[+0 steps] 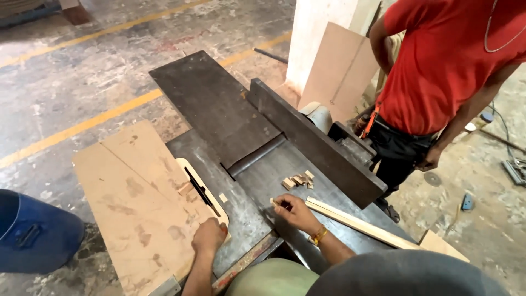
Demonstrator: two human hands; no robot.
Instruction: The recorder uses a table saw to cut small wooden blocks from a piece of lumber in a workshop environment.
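At about nine o'clock sits a blue drum (33,233) on the floor, and next to it a big brown board (131,203) lies flat, partly over the edge of the dark metal machine table (219,109). The left hand (208,237) rests at six o'clock, palm down with fingers curled loosely, on the near end of a pale guard plate (198,186) with a long black slot in it; it grips nothing. Just past it, a small wood chip (223,198) lies alone on the metal. The right hand (295,211) is a little to the right, near the middle, fingertips pinched on a tiny wood bit (273,203) at the left end of a long pale wood strip (356,222). That strip lies flat and runs off toward four o'clock. Just above the hand sits a little pile of wood blocks (298,180), close to the dark gap that crosses the table. Behind it stands the tall metal fence (312,140). At two o'clock another person in a red shirt (444,60) stands beside the machine. I think the danger is that gap: if the cutter there spins, fingers so near could get hurt. A nudge could also knock the blocks into it.
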